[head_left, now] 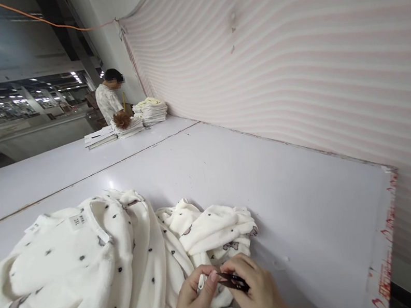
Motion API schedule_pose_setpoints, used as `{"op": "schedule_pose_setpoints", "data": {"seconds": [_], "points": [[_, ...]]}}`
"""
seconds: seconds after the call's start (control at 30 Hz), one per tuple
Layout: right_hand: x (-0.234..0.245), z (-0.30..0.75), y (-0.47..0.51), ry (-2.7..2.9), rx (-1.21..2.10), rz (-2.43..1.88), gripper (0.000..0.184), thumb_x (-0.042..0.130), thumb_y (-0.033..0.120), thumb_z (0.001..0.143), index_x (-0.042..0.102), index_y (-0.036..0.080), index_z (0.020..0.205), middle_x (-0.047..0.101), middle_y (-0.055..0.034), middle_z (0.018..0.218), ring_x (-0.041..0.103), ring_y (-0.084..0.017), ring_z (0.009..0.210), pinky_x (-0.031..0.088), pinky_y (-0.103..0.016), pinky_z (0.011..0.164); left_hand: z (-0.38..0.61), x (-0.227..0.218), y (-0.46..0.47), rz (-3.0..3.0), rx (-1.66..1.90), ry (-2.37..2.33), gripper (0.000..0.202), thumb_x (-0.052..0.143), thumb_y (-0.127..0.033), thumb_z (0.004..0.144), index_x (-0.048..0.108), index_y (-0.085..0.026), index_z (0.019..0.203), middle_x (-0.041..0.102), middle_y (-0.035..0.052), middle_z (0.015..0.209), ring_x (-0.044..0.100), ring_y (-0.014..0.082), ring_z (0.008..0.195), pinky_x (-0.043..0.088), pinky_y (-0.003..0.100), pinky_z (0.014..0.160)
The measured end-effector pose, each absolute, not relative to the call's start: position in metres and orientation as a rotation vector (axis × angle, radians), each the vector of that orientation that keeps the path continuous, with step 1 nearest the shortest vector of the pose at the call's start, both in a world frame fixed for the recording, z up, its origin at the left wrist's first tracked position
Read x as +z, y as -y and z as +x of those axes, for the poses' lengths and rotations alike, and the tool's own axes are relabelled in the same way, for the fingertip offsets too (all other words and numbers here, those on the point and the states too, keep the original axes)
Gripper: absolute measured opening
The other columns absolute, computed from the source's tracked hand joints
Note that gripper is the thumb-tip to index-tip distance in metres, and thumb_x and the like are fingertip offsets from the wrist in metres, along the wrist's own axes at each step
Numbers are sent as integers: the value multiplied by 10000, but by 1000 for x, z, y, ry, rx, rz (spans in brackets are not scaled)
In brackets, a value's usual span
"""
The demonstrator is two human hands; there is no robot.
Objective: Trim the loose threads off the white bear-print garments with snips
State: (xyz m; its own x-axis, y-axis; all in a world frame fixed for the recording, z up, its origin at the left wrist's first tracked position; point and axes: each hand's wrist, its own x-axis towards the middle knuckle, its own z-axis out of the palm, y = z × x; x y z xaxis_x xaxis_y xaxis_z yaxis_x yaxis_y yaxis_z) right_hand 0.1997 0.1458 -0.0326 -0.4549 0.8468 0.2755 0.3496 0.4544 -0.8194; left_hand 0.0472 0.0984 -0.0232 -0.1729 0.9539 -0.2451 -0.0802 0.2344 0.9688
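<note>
Open room on the pale tabletop (301, 206) lies right of the hands, out to a red-marked edge (385, 237) and the striped sheet (291, 55), while white printed garments (126, 272) crowd the left. Small dark snips (233, 281) slant from lower right to upper left, tip toward the left hand (196, 297). They sit in the right hand (253, 282), its fingers closed around them, just beside the left thumb and finger, pinching white fabric (201, 281).
</note>
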Motion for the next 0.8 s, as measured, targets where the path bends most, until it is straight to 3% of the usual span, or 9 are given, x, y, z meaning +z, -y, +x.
{"op": "schedule_pose_setpoints", "data": {"seconds": [0.13, 0.23, 0.3, 0.43, 0.53, 0.6, 0.8], "points": [[-37, 198, -149, 1857, 1180, -1016, 122, 542, 228, 875, 592, 195, 768, 628, -1, 718, 591, -154, 679, 423, -207, 610, 47, -30, -101, 887, 1172, -1328, 331, 747, -464, 723, 646, -202, 899, 575, -41, 735, 517, 105, 646, 405, 174, 603], [-42, 195, -151, 1748, 1298, -1037, 224, 505, 327, 919, 564, 190, 752, 588, 16, 667, 543, -136, 624, 396, -197, 563, 48, -31, -104, 959, 1157, -1352, 344, 710, -446, 768, 668, -201, 1006, 619, -3, 834, 582, 146, 776, 444, 196, 703], [-44, 192, -152, 1704, 1303, -1052, 234, 500, 348, 924, 552, 190, 759, 566, 24, 650, 522, -130, 610, 391, -197, 563, 50, -30, -104, 994, 1123, -1392, 327, 682, -461, 786, 687, -167, 931, 636, 14, 782, 581, 162, 776, 442, 208, 707], [-39, 195, -153, 1625, 1349, -1045, 208, 501, 341, 917, 543, 198, 772, 576, 23, 658, 548, -137, 624, 431, -202, 595, 52, -24, -101, 898, 1133, -1459, 374, 671, -518, 765, 654, -146, 789, 567, -22, 610, 472, 114, 569, 376, 197, 551], [-31, 208, -152, 1735, 1325, -1040, 105, 578, 295, 861, 629, 203, 868, 651, -17, 811, 621, -175, 764, 475, -227, 690, 54, -21, -99, 791, 1175, -1453, 385, 692, -525, 738, 643, -152, 816, 569, -20, 639, 480, 126, 602, 386, 210, 578], [-27, 216, -149, 1855, 1244, -1064, 140, 602, 276, 840, 678, 215, 940, 671, -36, 897, 643, -196, 835, 483, -240, 721, 54, -22, -99, 757, 1180, -1456, 394, 697, -534, 728, 639, -157, 827, 569, -17, 659, 486, 133, 623, 391, 219, 597], [-24, 214, -145, 1958, 1044, -1104, 174, 604, 252, 834, 736, 251, 947, 711, -27, 865, 676, -192, 786, 482, -238, 687, 54, -28, -100, 895, 1169, -1469, 431, 687, -571, 720, 634, -153, 815, 540, -23, 663, 449, 123, 627, 362, 211, 601]]}}
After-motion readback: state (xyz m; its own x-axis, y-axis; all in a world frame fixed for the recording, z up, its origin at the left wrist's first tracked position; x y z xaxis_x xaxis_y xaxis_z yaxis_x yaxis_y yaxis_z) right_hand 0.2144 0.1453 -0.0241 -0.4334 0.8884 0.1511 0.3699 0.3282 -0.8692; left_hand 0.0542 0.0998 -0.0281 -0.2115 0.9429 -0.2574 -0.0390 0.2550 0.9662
